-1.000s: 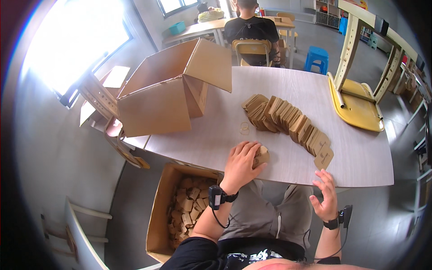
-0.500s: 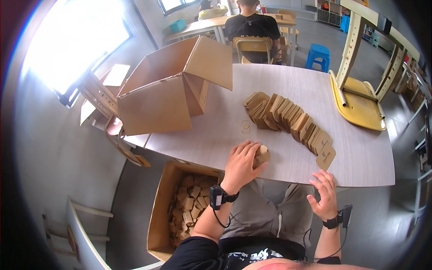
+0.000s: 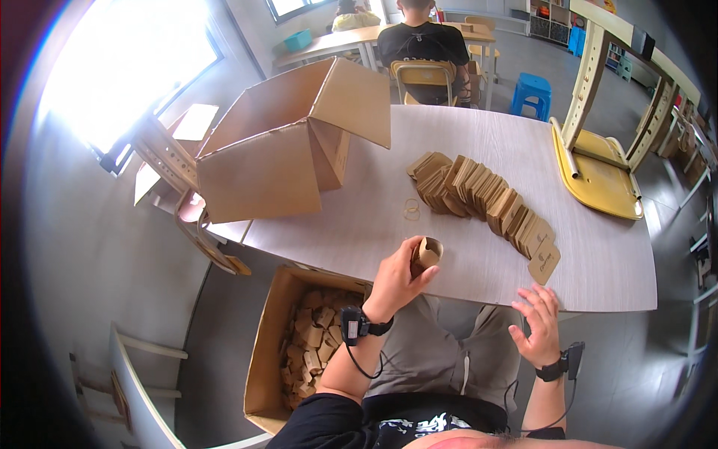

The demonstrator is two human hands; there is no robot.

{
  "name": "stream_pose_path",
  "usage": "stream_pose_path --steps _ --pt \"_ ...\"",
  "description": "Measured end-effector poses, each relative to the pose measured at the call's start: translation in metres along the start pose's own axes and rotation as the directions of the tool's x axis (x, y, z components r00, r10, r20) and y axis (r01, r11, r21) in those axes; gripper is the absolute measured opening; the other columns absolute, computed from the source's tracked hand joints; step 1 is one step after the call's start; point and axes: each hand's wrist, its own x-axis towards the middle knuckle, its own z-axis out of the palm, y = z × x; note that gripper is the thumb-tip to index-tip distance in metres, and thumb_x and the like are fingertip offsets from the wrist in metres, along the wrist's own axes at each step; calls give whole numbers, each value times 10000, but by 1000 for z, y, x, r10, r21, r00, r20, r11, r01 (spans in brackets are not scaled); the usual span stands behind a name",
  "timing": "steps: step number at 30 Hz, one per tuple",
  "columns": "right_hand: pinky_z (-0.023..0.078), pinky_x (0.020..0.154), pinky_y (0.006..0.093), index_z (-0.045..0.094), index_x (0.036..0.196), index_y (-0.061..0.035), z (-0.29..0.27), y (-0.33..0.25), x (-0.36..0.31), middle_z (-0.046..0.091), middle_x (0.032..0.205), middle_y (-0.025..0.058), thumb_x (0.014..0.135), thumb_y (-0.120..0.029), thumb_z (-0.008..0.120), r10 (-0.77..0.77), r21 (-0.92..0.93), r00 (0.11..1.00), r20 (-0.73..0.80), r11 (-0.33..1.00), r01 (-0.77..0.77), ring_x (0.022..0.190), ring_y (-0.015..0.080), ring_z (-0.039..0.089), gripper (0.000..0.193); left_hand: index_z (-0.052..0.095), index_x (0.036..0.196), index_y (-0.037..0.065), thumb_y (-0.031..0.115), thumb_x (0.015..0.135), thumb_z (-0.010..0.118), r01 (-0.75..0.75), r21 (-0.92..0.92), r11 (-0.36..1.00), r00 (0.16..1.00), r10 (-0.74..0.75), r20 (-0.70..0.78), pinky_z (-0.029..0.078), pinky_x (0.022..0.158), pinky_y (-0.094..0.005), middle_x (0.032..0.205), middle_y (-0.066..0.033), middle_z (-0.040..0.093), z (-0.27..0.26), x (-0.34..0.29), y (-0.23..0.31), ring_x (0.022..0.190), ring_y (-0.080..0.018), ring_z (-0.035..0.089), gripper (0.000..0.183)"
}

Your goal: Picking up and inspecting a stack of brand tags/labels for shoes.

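At the front of the table, my left hand (image 3: pixel 397 278) is closed around a brown cardboard sleeve (image 3: pixel 428 254), its open, rounded end showing. My right hand (image 3: pixel 536 318) rests at the table's front edge with fingers apart and nothing in it. Just beyond it lies the near end of a long, fanned row of flat brown cardboard sleeves (image 3: pixel 493 199), curving away to the far left. Two thin rubber bands (image 3: pixel 411 210) lie between that row and the large box.
A large open carton (image 3: pixel 258 183) stands on the left of the table (image 3: pixel 598 269). Below it, a floor carton (image 3: pixel 262 359) holds many small cardboard pieces. An upturned yellow chair (image 3: pixel 598 179) sits at the right. A person (image 3: pixel 422 52) sits beyond, near a blue stool (image 3: pixel 531 93).
My left hand has turned, and the cardboard sleeve is now tipped up with its opening in view. The right hand has stayed about where it was.
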Motion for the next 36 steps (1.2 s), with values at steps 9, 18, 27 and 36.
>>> stream_pose_path --steps 9,18,27,36 --pt "299 1165 566 660 1189 -88 9 -25 -2 616 1352 131 947 -440 662 -68 190 998 9 980 65 1326 373 509 428 574 1265 -16 313 991 655 -33 -441 897 999 22 -30 534 812 -317 1049 -129 749 -3 -17 -24 905 -194 692 436" --pt "285 1214 450 181 1606 8 59 -64 56 350 1603 218 1034 -512 549 -70 973 997 -13 228 28 1479 324 387 856 536 1328 -20 539 992 621 45 -867 496 994 63 87 545 839 -347 1070 -154 708 28 -36 7 950 -189 668 659" --pt "359 1168 402 235 1593 -9 53 -83 119 411 1567 194 1041 -559 490 -103 987 983 153 -30 -157 1402 266 470 820 506 1379 -29 310 889 827 45 -860 509 998 12 59 578 868 -329 1168 -119 688 25 -28 38 1013 -195 696 677" --pt "398 1121 378 192 1616 -49 57 -44 163 538 1480 121 977 -710 480 -258 934 899 355 64 -351 1294 229 563 963 539 1387 1 248 1010 669 64 -690 721 989 49 143 521 934 -309 1193 -70 678 25 -1 -7 1087 -142 640 469"
